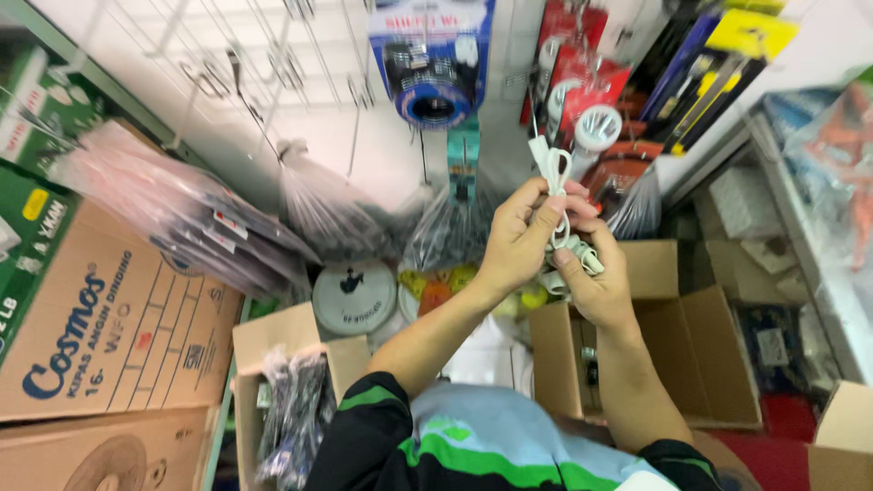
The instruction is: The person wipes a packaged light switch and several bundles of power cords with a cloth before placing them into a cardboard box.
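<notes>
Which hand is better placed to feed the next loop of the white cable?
Left, probably. The left hand pinches the loose upper loop of the white cable, while the right hand grips its coiled bundle below.

Hanging packages [582, 91] crowding raised hands [555, 250]

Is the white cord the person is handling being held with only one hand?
No: both the left hand and the right hand grip the white cord, raised above an open cardboard box.

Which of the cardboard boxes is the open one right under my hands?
The plain brown open box at lower right, flaps spread, directly below your right hand holding the white cord. The printed fan carton sits far left.
</notes>
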